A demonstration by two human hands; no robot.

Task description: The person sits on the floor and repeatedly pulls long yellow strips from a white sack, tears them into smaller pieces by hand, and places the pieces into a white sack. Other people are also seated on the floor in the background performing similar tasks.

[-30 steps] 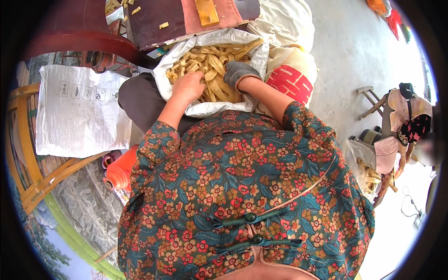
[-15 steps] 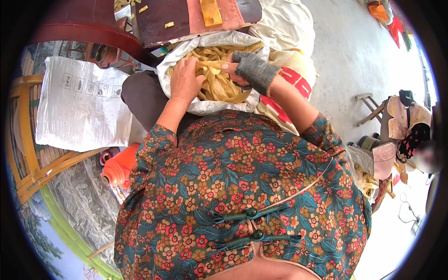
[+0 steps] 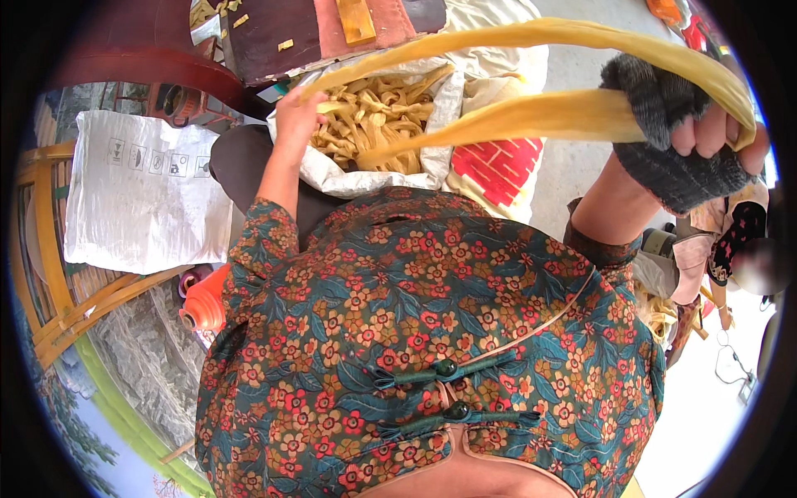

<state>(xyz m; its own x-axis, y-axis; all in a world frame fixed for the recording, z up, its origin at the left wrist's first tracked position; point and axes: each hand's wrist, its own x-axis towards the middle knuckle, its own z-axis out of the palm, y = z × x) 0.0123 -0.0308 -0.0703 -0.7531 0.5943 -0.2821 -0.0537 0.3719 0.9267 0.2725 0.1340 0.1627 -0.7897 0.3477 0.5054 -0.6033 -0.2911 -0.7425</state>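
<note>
A white woven sack (image 3: 349, 176) full of flat, curling yellow strips (image 3: 374, 116) lies in front of me. My right hand (image 3: 685, 137), in a dark grey fingerless glove, is raised at the upper right, closed on a long yellow strip (image 3: 540, 116) that loops back across the sack, its lower length reaching down into the pile. My left hand (image 3: 295, 124), bare, is closed at the sack's upper left, pinching the upper run of that strip.
Beyond the sack are a dark padded board (image 3: 274, 37) with a wooden block (image 3: 357, 18) and a cream sack with red pattern (image 3: 498, 170). At left lie a white plastic sheet (image 3: 145, 191), bamboo chair (image 3: 50, 290) and orange object (image 3: 203, 307); at right, cloth-laden seats (image 3: 693, 266).
My right hand has lifted far up and to the right out of the sack, drawing a long strip with it. My left hand has moved slightly up and left to the sack's edge.
</note>
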